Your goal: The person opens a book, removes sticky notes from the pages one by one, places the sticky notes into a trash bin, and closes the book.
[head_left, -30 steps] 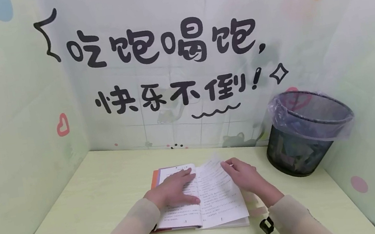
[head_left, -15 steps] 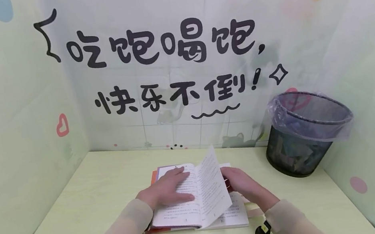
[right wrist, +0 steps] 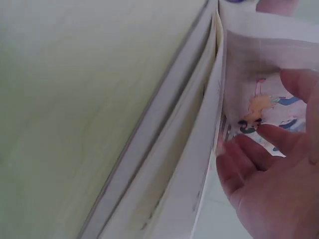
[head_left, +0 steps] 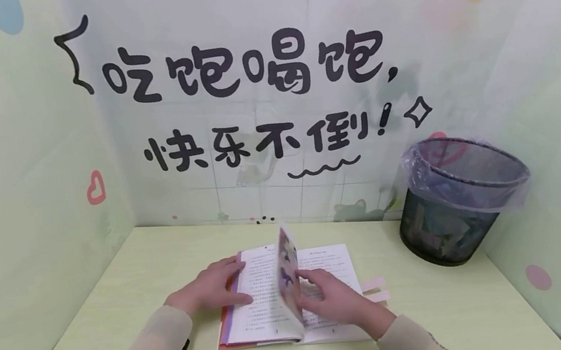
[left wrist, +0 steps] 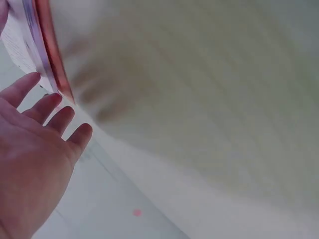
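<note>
An open book (head_left: 259, 308) with printed pages and an orange and purple cover edge lies on the table. One page (head_left: 288, 279) with a coloured picture stands nearly upright at its middle. My right hand (head_left: 334, 300) is over the right half, its fingertips against the standing page. In the right wrist view, loosely bent fingers (right wrist: 284, 137) lie by the picture. My left hand (head_left: 210, 288) is spread at the book's left edge, its thumb over the left page. The left wrist view has its fingers (left wrist: 59, 119) straight and apart beside the cover edge.
A black mesh bin (head_left: 445, 223) with a clear plastic liner stands at the back right of the pale table (head_left: 115, 308). Pink paper tabs (head_left: 376, 291) stick out from the book's right side. Printed walls (head_left: 240, 199) rise at the back and both sides.
The right hand has moved left, carrying the page from lying on the right side to upright at the middle. The left hand has slid left off most of the left page.
</note>
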The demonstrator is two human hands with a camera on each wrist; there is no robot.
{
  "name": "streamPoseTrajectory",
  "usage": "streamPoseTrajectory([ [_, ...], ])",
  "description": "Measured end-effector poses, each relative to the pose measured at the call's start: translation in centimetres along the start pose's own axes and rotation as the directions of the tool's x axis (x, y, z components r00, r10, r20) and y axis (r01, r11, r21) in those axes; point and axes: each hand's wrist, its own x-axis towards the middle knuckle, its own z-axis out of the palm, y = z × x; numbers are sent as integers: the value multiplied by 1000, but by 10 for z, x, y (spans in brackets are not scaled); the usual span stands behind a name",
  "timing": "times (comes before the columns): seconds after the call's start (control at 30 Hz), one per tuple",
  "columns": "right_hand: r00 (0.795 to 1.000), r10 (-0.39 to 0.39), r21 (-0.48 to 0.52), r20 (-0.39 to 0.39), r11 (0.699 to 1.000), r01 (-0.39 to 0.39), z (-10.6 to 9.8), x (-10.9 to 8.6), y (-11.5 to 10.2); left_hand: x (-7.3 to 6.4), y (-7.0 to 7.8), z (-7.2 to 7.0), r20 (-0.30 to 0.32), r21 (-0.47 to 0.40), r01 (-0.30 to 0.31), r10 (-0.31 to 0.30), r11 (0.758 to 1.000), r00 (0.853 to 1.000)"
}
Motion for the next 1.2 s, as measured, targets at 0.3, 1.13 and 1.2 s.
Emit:
streamPoseTrajectory([
  [0.3,996,-12,-302,88,953,39,19,-2,-15,-10,-19,-9,-13,17,46,-46,999,999],
  [1.13,994,-59,-430,93,898,93,22,-1,-13,20,52,21,35,12,-211,211,977,977],
  [1.2,994,-61,-428,90,899,94,22,-1,-12,23,57,24,47,29,-239,237,971,970],
])
